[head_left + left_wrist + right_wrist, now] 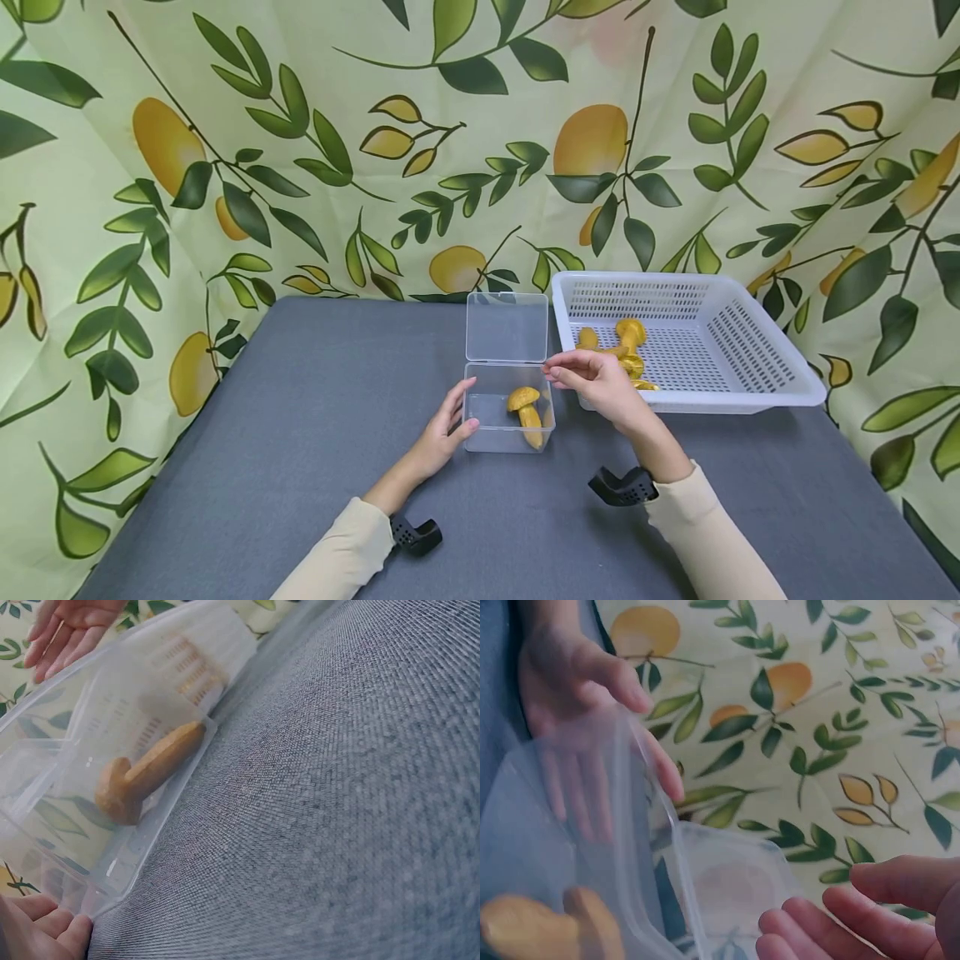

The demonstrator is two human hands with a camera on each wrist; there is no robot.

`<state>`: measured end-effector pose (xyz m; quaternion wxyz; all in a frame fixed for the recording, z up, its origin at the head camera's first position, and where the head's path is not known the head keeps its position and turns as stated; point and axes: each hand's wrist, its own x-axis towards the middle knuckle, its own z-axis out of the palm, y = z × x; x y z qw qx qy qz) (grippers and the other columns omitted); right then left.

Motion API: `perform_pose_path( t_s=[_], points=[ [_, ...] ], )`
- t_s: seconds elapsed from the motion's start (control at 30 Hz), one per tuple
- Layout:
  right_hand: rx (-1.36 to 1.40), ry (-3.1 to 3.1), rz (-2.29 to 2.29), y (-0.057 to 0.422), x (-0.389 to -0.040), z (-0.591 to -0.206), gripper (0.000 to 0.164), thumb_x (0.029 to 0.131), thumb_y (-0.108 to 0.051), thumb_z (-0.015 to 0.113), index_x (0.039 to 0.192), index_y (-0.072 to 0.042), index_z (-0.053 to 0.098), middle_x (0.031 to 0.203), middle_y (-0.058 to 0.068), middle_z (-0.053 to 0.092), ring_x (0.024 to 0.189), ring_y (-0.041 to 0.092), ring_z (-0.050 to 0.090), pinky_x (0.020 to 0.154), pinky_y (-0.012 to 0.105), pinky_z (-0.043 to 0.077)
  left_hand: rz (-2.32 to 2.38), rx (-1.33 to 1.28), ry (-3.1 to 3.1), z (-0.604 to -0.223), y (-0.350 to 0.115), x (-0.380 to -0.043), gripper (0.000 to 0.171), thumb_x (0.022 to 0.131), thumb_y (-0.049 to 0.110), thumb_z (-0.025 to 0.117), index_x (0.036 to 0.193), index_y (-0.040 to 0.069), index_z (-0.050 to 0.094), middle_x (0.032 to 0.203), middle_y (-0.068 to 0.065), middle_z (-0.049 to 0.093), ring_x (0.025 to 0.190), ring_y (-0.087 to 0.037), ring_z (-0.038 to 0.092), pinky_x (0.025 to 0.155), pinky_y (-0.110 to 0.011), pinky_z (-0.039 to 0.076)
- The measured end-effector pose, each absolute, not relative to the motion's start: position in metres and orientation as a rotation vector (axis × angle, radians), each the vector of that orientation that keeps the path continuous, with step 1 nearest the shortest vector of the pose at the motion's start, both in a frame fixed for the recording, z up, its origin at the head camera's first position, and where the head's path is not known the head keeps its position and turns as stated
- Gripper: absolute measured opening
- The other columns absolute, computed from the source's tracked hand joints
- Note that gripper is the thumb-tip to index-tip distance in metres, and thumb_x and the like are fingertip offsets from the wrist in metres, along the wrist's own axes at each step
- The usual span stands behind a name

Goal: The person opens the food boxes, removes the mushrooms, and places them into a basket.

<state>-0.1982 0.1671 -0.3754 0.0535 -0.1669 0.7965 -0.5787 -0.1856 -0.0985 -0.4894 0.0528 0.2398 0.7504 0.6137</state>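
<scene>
A clear plastic box (487, 440) stands on the table with its hinged lid (507, 327) raised at the back. Inside lies one yellow-brown mushroom (524, 408), its cap toward the back in the head view. My left hand (441, 435) rests along the box's left side, fingers extended and thumb by the front rim. Over the right rear corner, close to the hinge, hovers my right hand (596, 385). Its fingers (840, 922) are loosely bent with nothing between them in the right wrist view.
A white perforated basket (750, 367) stands behind and right of the box, with several yellow mushrooms (631, 336) at its left end. Grey cloth covers the table (360, 375). A curtain printed with leaves and fruit (300, 167) hangs behind and at both sides.
</scene>
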Motion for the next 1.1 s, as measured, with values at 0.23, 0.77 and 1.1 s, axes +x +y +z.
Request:
perform_pose_path(
  t_s=[0.23,0.77,1.1],
  points=[
    [-0.478,2.531,-1.491,0.137,-0.199,-0.384,0.03,0.094,-0.013,0.06,0.115,0.007,0.064,0.113,0.026,0.069,0.1,0.027,0.071,0.085,0.036,0.059,1.869,0.71,2.282,-0.49,-0.099,-0.186,0.064,0.097,0.018,0.05,0.153,0.01,0.019,0.161,-0.022,0.015,0.148,-0.046,0.016,0.119,-0.059,0.021],
    [-0.27,2.679,-1.003,0.091,-0.193,-0.392,0.067,0.093,-0.028,0.059,0.14,0.015,0.037,0.129,0.03,0.056,0.106,0.033,0.059,0.101,0.049,0.048,1.856,0.684,2.279,-0.488,-0.099,-0.185,0.064,0.098,0.018,0.049,0.153,0.012,0.019,0.162,-0.021,0.014,0.149,-0.045,0.016,0.12,-0.059,0.021],
    [-0.255,2.748,-1.053,0.087,-0.199,-0.396,0.059,0.088,-0.015,0.057,0.136,0.016,0.042,0.124,0.029,0.056,0.086,0.026,0.054,0.088,0.043,0.048,1.861,0.693,2.273,-0.489,-0.098,-0.186,0.064,0.098,0.018,0.049,0.153,0.011,0.019,0.161,-0.021,0.014,0.149,-0.045,0.015,0.12,-0.059,0.021]
  ],
)
